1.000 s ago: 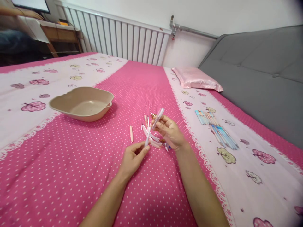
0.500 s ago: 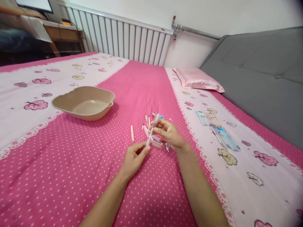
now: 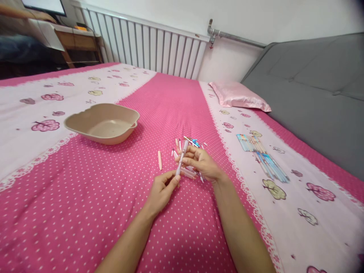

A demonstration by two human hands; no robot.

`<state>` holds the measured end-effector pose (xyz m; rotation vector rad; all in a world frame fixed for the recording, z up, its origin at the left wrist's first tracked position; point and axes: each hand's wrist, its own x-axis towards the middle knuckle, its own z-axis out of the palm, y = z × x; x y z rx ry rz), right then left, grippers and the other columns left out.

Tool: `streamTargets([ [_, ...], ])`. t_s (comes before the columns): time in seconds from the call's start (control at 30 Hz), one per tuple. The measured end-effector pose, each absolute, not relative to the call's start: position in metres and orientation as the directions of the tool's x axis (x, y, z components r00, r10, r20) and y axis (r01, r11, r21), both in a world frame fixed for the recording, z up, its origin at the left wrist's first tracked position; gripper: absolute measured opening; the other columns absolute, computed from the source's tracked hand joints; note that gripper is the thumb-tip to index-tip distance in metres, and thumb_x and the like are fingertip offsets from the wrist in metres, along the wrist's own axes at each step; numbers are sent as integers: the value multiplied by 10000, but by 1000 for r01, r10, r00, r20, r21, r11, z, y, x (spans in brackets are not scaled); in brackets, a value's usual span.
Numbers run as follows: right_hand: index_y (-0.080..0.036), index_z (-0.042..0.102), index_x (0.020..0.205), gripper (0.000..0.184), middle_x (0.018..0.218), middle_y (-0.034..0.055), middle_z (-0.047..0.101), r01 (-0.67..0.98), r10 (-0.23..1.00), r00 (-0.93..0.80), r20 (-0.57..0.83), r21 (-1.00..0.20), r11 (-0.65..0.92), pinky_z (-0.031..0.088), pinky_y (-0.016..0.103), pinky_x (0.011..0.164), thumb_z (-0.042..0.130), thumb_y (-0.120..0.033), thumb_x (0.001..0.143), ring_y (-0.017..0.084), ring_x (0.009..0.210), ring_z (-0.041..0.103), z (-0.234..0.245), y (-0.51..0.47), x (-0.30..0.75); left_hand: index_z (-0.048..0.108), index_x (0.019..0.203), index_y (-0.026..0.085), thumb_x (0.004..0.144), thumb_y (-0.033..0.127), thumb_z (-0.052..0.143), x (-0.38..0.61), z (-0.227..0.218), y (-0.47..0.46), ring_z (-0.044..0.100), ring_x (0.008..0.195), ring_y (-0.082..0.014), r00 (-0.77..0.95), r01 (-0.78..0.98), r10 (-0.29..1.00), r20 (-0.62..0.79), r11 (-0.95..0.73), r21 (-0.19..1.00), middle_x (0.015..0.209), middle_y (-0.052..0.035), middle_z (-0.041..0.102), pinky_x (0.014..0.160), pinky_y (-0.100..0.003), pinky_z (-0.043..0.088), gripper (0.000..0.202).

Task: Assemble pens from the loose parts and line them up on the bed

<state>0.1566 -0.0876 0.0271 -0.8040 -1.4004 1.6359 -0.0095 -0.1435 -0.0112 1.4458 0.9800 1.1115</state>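
A slim, pale lilac pen [image 3: 182,157] is held at a slant between both hands, above the pink bedspread. My left hand [image 3: 162,189] pinches its lower end between thumb and fingers. Higher up, my right hand [image 3: 203,163] grips the pen's upper part with thumb and fingertips. Beneath and behind the hands lies a loose heap of pen parts [image 3: 188,173], mostly pale pink and white, partly hidden by my right hand. A small blue piece [image 3: 195,142] lies at the heap's far side. One pink pen barrel [image 3: 160,160] rests apart, left of the heap.
A beige plastic basin [image 3: 105,123] stands on the bed at left. Two rows of pens [image 3: 250,143] in blue and beige lie at right. Farther back are a pink pillow [image 3: 239,95], a grey headboard [image 3: 309,76] and a radiator [image 3: 145,43]. A person's arm [image 3: 28,14] shows by a desk.
The pen's two parts have come together, so it looks shorter. My right hand has moved slightly down toward my left, which stays nearly still.
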Motion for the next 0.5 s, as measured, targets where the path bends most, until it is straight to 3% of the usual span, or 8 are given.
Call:
streamTargets([
  [0.5, -177, 605, 940, 318, 836, 29, 712, -166, 890, -455, -3, -982, -89, 525, 191, 648, 773, -284, 693, 107, 763, 671, 29, -88, 154, 722, 1028, 151, 826, 396, 582, -9, -11, -143, 599, 714, -176, 234, 8, 959, 162, -169, 986, 814, -54, 718, 680, -270, 456, 347],
])
